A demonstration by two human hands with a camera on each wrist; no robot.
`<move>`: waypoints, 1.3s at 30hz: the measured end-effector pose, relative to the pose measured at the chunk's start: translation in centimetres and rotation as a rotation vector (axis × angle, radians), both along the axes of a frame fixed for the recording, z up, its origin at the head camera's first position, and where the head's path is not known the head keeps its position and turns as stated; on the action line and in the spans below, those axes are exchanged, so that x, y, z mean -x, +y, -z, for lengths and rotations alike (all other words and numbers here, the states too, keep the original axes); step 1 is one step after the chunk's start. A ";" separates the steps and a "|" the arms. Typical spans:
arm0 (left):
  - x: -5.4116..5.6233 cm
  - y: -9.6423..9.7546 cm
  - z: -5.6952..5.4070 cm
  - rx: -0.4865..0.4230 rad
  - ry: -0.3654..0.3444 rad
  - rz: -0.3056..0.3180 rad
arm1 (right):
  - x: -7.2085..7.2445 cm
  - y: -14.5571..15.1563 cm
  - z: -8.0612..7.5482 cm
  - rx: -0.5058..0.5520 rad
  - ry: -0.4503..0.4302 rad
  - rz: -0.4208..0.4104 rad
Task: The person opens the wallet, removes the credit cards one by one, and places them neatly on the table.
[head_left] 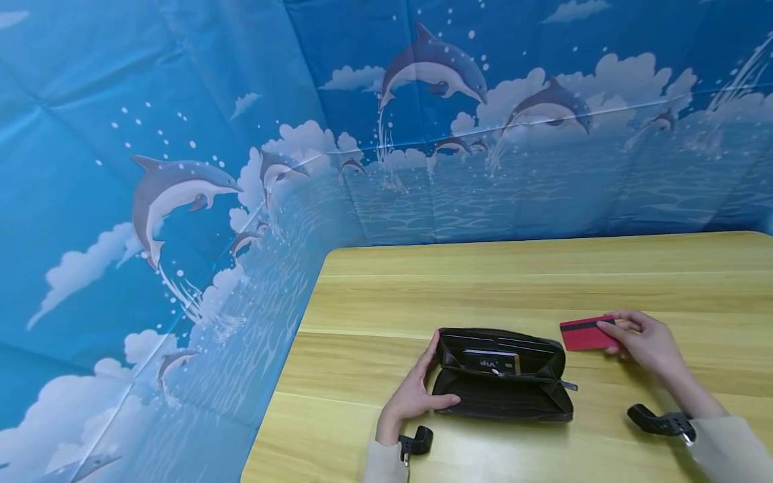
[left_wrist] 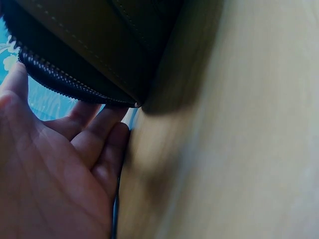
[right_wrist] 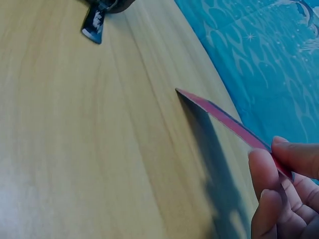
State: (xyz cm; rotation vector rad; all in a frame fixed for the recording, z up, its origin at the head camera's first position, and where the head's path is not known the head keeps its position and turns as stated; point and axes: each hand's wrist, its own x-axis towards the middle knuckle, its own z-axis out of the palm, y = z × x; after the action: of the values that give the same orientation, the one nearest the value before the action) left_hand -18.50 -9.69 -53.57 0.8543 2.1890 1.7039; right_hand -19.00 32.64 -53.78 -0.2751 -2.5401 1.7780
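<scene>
A black zip wallet [head_left: 504, 406] lies spread apart on the table, its card slots and inner pocket facing up. My left hand [head_left: 417, 392] grips its left end, thumb over the near flap and fingers along the far side; the left wrist view shows the fingers against the zipper edge [left_wrist: 65, 85]. Inside the wallet stands a black card [head_left: 492, 363] marked "Vip". To the right of the wallet, my right hand [head_left: 649, 345] pinches a red card [head_left: 581, 341] with a black stripe between thumb and fingers. In the right wrist view the red card [right_wrist: 232, 124] is tilted, casting a shadow on the wood.
The light wood table [head_left: 423, 288] extends behind and right of the wallet. A blue dolphin-print sheet [head_left: 290, 221] hangs along its left and back edges. From the wallet's right end a zipper pull tab [head_left: 569, 386] sticks out. Black wrist mounts [head_left: 658, 422] sit on the wrists.
</scene>
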 end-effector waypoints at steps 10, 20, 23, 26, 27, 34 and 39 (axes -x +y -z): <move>-0.2 0.0 -0.8 0.025 -0.012 -0.007 | -0.3 -0.1 0.6 -0.313 0.020 0.052; -0.2 0.0 -0.5 0.019 0.006 -0.004 | -0.4 0.2 1.2 -0.508 0.028 0.090; -0.2 0.0 -0.5 0.017 0.015 -0.002 | -0.4 0.3 1.4 -0.516 0.017 0.096; -0.1 0.0 -0.5 0.016 0.024 0.005 | -0.3 0.2 1.6 -0.527 0.009 0.097; -0.1 0.0 -0.4 0.016 0.029 0.007 | -0.3 0.2 1.6 -0.527 0.004 0.095; 0.0 -0.1 -0.3 0.018 0.064 0.014 | -0.2 0.5 1.3 -0.528 -0.058 0.107; 0.0 -0.1 -0.3 0.017 0.071 0.013 | -0.2 0.6 1.0 -0.512 -0.099 0.103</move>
State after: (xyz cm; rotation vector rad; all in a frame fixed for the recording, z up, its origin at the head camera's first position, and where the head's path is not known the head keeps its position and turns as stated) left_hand -18.48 -9.80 -53.28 0.9362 2.2347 1.6707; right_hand -18.78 33.28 -54.80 -0.4673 -2.8688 1.0498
